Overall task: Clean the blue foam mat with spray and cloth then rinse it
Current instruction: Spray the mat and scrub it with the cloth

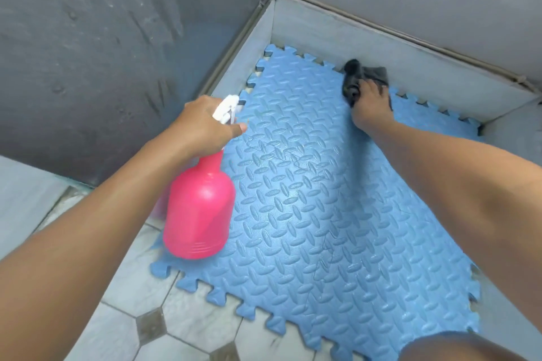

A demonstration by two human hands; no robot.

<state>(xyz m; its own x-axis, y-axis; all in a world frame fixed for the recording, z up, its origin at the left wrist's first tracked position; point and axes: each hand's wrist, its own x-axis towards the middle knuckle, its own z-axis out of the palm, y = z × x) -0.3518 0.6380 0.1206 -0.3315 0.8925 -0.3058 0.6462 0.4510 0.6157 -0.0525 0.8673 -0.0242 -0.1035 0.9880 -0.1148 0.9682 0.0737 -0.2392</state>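
Observation:
The blue foam mat (322,199), embossed with a diamond-plate pattern and edged with puzzle teeth, lies flat on the floor in a corner. My left hand (202,126) grips the white trigger head of a pink spray bottle (199,208), held above the mat's left edge with the nozzle pointing at the mat. My right hand (371,105) presses a dark grey cloth (362,76) onto the mat's far edge, close to the low wall.
Grey walls (117,38) meet at the corner, with a low pale ledge (381,38) running along the mat's far and left sides. Pale floor tiles (187,319) with dark diamond insets show at the bottom left. My knee (457,349) is at the lower right.

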